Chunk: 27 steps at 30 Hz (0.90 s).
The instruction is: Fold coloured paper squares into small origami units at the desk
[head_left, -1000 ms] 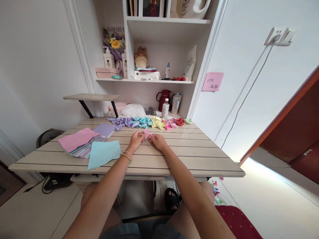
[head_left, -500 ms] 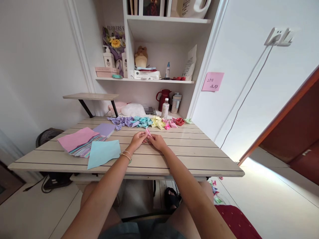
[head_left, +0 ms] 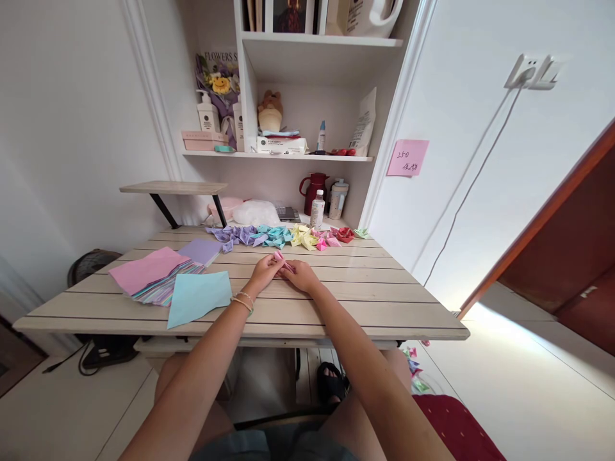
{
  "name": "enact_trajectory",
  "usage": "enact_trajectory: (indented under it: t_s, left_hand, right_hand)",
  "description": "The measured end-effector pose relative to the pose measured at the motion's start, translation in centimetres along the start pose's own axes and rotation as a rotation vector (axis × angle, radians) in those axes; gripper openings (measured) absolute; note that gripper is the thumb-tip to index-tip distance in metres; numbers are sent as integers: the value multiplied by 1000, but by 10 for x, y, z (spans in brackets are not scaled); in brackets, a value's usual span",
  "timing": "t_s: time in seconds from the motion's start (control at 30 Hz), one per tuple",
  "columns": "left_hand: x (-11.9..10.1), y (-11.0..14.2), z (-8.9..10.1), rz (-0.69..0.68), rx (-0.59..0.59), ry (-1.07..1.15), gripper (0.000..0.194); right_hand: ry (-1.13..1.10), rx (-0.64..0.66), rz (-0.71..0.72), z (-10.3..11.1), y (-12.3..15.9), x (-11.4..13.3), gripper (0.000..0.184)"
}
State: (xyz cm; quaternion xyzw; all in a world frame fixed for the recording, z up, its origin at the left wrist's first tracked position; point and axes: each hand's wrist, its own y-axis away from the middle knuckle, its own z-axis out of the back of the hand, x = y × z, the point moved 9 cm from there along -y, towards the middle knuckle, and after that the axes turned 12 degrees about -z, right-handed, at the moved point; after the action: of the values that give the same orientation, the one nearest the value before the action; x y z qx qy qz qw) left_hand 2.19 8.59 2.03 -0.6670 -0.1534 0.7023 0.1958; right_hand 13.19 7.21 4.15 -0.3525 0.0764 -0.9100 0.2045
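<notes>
Pinching a small folded piece of pink paper [head_left: 284, 262], the left hand [head_left: 264, 271] and right hand [head_left: 302, 275] meet over the middle of the slatted table [head_left: 369, 294]. The pink piece lies between the two hands' fingertips, its upper end poking out past them on the far side; how the fingers beneath grip it is too small to tell. Beyond, a row of folded paper shapes [head_left: 273, 236] runs from purple at left through blue, yellow and pink to red and green at right. On the near left, a light blue sheet [head_left: 199, 298] lies beside a fanned stack of coloured paper [head_left: 151, 272]. White shelves [head_left: 307, 40] rise at the far side, and a pink note [head_left: 408, 158] sticks to the wall at right.
</notes>
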Motion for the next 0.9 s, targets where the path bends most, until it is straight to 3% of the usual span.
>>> enact_trajectory:
  t_s: [0.9]
  left_hand:
    - [1,1,-2,21,29,-13,35]
  right_hand:
    - [-47,41,-90,-2,1,-5,28]
